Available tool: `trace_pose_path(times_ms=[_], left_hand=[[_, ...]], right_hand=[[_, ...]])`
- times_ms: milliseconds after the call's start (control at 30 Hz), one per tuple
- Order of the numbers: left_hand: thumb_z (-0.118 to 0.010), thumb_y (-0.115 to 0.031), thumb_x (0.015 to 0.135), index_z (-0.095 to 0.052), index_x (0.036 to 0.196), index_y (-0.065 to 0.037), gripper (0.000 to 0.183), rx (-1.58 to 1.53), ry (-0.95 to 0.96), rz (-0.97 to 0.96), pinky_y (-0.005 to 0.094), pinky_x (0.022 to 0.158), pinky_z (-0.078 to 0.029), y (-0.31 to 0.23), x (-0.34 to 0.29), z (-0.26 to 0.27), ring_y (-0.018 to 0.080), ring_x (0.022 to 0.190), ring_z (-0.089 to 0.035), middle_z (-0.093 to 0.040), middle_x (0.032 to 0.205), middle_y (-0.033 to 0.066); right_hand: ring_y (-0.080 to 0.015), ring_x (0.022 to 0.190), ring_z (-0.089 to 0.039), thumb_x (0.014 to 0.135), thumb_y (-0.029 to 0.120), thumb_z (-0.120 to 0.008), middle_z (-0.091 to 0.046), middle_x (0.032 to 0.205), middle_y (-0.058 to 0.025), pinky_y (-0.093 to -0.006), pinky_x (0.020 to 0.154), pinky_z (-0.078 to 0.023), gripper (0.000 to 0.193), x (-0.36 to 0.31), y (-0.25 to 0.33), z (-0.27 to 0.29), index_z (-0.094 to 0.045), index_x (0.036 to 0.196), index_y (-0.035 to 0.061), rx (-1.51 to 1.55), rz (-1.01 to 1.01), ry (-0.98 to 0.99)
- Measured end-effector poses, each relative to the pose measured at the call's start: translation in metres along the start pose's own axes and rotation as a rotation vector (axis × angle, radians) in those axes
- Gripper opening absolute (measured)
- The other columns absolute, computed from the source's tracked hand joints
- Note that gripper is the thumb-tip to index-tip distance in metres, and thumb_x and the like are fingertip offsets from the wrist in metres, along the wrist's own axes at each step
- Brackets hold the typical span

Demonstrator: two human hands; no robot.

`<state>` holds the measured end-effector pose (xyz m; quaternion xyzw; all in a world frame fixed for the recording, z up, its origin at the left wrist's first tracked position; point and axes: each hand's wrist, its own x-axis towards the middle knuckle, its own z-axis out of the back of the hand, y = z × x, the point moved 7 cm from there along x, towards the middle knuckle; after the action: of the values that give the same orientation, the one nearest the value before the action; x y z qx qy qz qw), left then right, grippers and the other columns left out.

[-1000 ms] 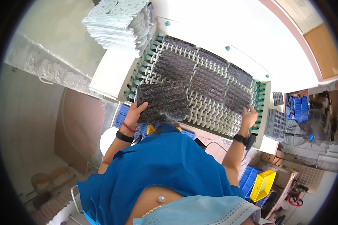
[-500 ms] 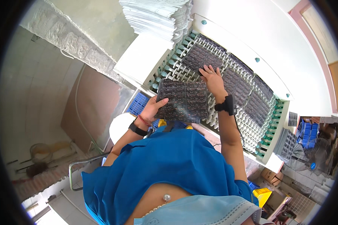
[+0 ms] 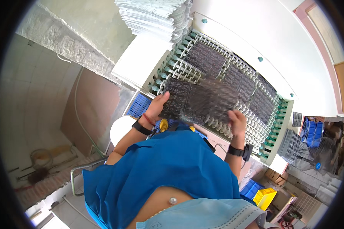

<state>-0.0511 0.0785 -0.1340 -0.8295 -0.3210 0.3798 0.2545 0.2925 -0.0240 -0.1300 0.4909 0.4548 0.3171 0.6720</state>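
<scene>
My left hand [image 3: 156, 107] grips the left edge of a stack of dark circuit board panels [image 3: 176, 100], thumb on top. A single dark panel [image 3: 216, 98], smeared by motion, spreads to the right from over that stack. At its right edge is my right hand [image 3: 237, 121], fingers closed on it. Both are held above the near edge of a roller conveyor [image 3: 256, 128] made of rows of white discs. More panels lie flat on the rollers, one at the far left [image 3: 204, 57] and others [image 3: 239, 82] further right.
A white machine housing [image 3: 237, 30] rises behind the conveyor. To its left stands a tall pile of thin white sheets [image 3: 156, 19]. A blue plastic basket [image 3: 138, 105] sits below at the left. Grey racks [image 3: 289, 145] and a yellow bin [image 3: 264, 198] are at the right.
My right hand has left the panel lying on the rollers and come nearer and to the right, now closed on a panel edge. My left hand keeps its hold.
</scene>
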Motion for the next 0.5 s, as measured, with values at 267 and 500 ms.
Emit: trace_pose_path(times_ms=[267, 500], left_hand=[[-0.048, -0.032, 0.099, -0.055, 0.121, 0.004, 0.043, -0.277, -0.049, -0.048, 0.0373, 0.085, -0.054, -0.009, -0.007, 0.013, 0.0244, 0.097, -0.066, -0.065, 0.112, 0.0147], [-0.054, -0.023, 0.096, -0.058, 0.116, 0.004, 0.033, -0.142, 0.017, -0.073, 0.0341, 0.079, -0.056, -0.018, -0.012, 0.016, 0.0224, 0.089, -0.068, -0.068, 0.106, 0.0143]], right_hand=[[-0.0053, 0.049, -0.047, 0.087, 0.017, -0.069, -0.053, 0.061, 0.0021, -0.0205, 0.042, -0.038, 0.018, 0.003, -0.011, 0.022, -0.063, 0.079, 0.0021, 0.148, 0.031, -0.279], [-0.0072, 0.053, -0.052, 0.090, 0.023, -0.065, -0.057, 0.067, -0.0001, -0.0218, 0.047, -0.045, 0.023, 0.031, 0.004, -0.103, -0.066, 0.082, 0.0015, 0.051, -0.001, -0.016]])
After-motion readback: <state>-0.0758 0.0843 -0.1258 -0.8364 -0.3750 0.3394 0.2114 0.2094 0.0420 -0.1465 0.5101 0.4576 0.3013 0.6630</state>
